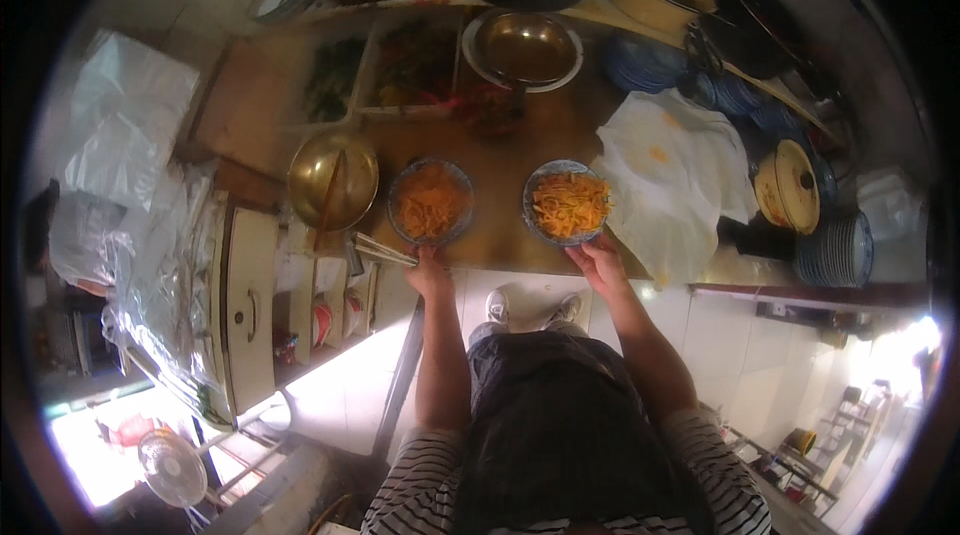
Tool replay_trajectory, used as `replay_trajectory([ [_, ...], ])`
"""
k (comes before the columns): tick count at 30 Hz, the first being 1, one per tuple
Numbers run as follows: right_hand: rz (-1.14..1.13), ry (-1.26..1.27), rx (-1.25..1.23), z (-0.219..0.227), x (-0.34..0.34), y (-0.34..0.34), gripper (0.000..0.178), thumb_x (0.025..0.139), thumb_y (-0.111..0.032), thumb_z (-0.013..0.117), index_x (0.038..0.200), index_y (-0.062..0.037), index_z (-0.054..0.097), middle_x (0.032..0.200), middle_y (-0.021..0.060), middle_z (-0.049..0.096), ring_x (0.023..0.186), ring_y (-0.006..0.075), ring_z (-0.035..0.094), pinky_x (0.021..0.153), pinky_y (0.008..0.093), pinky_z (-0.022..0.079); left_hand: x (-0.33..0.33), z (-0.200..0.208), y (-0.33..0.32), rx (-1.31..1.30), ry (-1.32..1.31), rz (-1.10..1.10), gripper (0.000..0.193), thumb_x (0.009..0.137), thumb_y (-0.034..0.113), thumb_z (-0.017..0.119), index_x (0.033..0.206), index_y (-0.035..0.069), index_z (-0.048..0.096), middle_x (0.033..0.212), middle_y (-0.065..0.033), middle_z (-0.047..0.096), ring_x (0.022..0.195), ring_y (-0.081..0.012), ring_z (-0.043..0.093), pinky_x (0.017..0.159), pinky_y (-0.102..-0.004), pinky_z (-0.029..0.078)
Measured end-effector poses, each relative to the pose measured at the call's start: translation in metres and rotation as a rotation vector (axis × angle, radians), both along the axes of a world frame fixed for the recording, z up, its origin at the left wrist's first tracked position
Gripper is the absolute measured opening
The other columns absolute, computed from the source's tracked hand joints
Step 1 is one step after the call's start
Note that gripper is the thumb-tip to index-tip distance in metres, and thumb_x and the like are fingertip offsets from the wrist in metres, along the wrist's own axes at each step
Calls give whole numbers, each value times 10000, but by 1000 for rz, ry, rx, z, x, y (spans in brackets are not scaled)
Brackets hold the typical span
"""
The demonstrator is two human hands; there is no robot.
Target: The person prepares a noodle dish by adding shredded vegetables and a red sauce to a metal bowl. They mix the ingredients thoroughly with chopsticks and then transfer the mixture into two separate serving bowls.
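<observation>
Two patterned blue-and-white dishes stand side by side at the counter's front edge, each heaped with orange shredded food. At the near rim of the left dish [431, 241], my left hand [429, 273] is closed on it. A pair of pale chopsticks [382, 250] ends against that hand; whether it grips them too, I cannot tell. My right hand [598, 263] holds the near rim of the right dish [533, 219], its fingers partly hidden underneath. Left of the dishes sits a brass-coloured bowl [300, 197] with a brown stick-like utensil [332, 197] lying in it.
A wrinkled white cloth [665, 170] lies right of the dishes. Beyond are trays of vegetables [405, 60] and a metal pan [525, 43]. A lidded cream pot [785, 190] and stacked plates [838, 250] stand at right. Plastic bags [130, 125] hang at left above a cabinet [248, 305].
</observation>
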State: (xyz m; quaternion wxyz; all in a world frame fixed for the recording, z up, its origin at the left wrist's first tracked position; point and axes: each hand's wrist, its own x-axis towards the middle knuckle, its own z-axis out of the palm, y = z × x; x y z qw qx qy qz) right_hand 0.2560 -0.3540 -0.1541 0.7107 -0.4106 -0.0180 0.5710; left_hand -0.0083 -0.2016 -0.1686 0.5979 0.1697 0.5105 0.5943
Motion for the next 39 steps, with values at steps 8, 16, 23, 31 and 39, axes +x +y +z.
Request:
replay_trajectory([
  [8, -94, 50, 104, -3, -13, 17, 516, 814, 105, 496, 1264, -133, 410, 1236, 121, 481, 1117, 309, 515, 910, 510, 481, -6, 2, -1, -74, -86, -246, 397, 826, 41, 566, 1183, 64, 395, 933, -70, 563, 779, -184, 603, 536, -260, 439],
  [16, -131, -3, 129, -17, -13, 14, 556, 788, 114, 512, 1267, -147, 407, 1200, 139, 508, 1102, 331, 526, 869, 549, 494, -11, -12, 8, -90, -71, -146, 381, 849, 55, 592, 1147, 83, 356, 881, -100, 585, 640, -176, 620, 393, -239, 358],
  [23, -223, -20, 62, 1, -28, 3, 526, 767, 136, 503, 1204, -152, 459, 1153, 128, 534, 1027, 325, 577, 764, 483, 562, 24, 19, -2, -131, -117, -95, 634, 860, 45, 576, 1343, 162, 183, 1080, -155, 558, 747, -191, 618, 458, -251, 393],
  [31, -322, -102, -29, 60, -42, -40, 583, 779, 146, 445, 1276, -153, 385, 1204, 98, 495, 1106, 315, 527, 828, 514, 521, -1, -24, 10, -138, -34, -123, 514, 820, 62, 583, 1275, 86, 345, 1156, -167, 514, 862, -275, 609, 574, -321, 490],
  [39, -191, -36, 20, 49, -17, -49, 610, 763, 141, 463, 1301, -129, 365, 1193, 132, 522, 1035, 317, 573, 786, 500, 543, -13, -4, -7, -138, 38, -194, 624, 814, 42, 587, 1348, 95, 269, 1162, -130, 520, 865, -251, 610, 642, -316, 506],
])
